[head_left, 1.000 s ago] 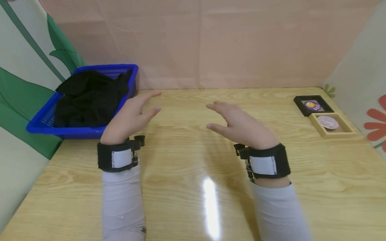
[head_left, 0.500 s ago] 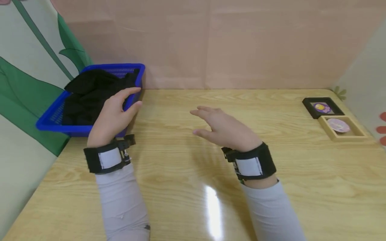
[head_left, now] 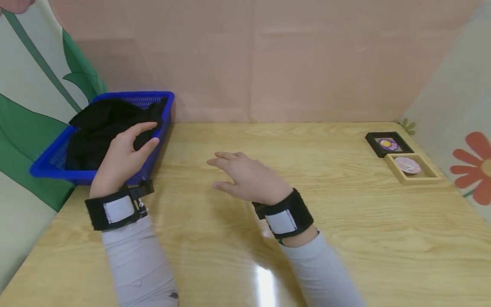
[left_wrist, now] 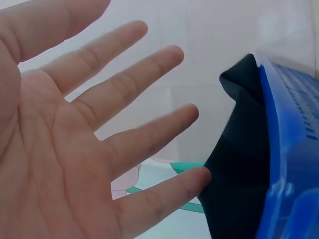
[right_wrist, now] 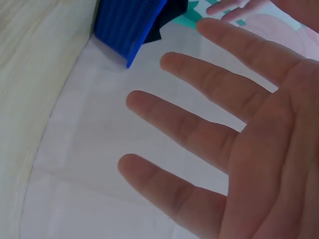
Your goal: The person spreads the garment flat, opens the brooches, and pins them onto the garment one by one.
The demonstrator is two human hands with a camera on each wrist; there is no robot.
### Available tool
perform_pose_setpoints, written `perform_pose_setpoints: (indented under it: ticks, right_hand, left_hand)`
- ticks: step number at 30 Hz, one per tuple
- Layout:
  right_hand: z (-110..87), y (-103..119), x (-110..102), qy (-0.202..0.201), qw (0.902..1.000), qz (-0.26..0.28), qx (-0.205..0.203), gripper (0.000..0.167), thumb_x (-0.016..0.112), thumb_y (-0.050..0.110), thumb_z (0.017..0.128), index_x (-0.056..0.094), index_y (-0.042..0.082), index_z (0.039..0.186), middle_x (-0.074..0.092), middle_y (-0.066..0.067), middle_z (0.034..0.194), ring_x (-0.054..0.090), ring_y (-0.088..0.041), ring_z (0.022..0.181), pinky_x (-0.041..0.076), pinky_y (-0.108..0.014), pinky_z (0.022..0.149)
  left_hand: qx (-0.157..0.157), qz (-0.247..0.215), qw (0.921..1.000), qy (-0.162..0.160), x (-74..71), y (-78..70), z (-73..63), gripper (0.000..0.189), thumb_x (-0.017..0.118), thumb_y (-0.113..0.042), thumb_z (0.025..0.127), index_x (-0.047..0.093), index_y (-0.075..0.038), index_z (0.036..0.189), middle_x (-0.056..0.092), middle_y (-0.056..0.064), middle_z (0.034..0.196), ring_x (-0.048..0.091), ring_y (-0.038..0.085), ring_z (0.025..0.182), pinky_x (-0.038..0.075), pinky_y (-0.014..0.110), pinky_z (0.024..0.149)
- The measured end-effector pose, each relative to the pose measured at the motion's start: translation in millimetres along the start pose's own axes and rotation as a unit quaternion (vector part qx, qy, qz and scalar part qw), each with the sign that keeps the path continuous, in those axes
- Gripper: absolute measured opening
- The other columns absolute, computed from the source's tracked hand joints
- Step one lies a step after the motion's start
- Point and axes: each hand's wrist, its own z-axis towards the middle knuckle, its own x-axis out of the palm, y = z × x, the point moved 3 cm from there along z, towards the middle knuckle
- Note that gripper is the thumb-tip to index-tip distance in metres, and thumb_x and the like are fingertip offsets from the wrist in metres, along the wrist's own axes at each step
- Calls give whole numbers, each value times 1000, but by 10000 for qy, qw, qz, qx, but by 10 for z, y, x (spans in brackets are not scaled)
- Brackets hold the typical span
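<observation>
A blue plastic basket (head_left: pixel 153 164) stands at the back left of the table, with crumpled black cloth (head_left: pixel 101 123) inside it. Over the basket's front right side hovers my left hand (head_left: pixel 122 157), fingers spread and holding nothing; in the left wrist view its fingers are apart, with the black cloth (left_wrist: pixel 239 144) just beyond them. My right hand (head_left: pixel 249 177) hangs above the middle of the table, palm facing left, fingers extended and nothing in them. The right wrist view shows its spread fingers, with the basket (right_wrist: pixel 124 30) farther off.
At the back right of the wooden table (head_left: pixel 326 170) lie a black square frame (head_left: pixel 399 145) with a purple and yellow picture and a light wooden frame (head_left: pixel 422 179) holding a pink disc. A pinkish covering (head_left: pixel 253 64) hangs behind the table.
Both hands have moved left. My left hand has come over the basket's side, and my right hand has crossed toward the middle of the table. The basket and frames stay put.
</observation>
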Motion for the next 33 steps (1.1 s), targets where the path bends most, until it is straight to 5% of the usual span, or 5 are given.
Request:
perform_pose_setpoints:
  ticks: [5,9,16,24,33]
  right_hand:
    - [96,81,90,-43,9999,-42,-128,55,57,38,100,45,17,149,35,-10,160,39,-34,144,38,-48,114]
    - [162,146,137,-16,9998,-112,-191,54,57,39,100,45,19,149,35,-8,161,39,-33,144,41,-50,111]
    - [253,245,186,73,9984,-393,-404,54,56,41,101,44,20,150,34,-8,161,40,-33,143,46,-51,106]
    - [369,358,139,145,9961,-614,-610,55,56,41,101,44,20,150,37,-7,160,43,-32,141,47,-53,104]
    - [548,427,253,2,9938,-792,-782,54,55,40,101,43,21,150,35,-7,161,39,-33,144,46,-48,107]
  left_hand:
    - [211,236,9991,-282,-23,20,-39,42,44,-22,106,48,-11,146,59,21,127,59,34,90,45,49,94]
    - [538,532,9958,-518,-88,-52,-36,40,39,-11,104,55,-14,141,50,12,88,38,19,51,35,30,62]
    - [1018,882,9902,-381,-262,-47,38,36,50,-15,103,57,-8,138,59,21,135,40,15,64,31,27,70]
    - [795,984,9919,-109,-415,57,171,37,52,-23,103,59,-8,136,57,21,140,58,32,97,36,29,81]
    - [536,1059,9923,366,-528,169,352,41,49,-27,104,56,-4,137,53,25,142,45,44,132,36,57,100]
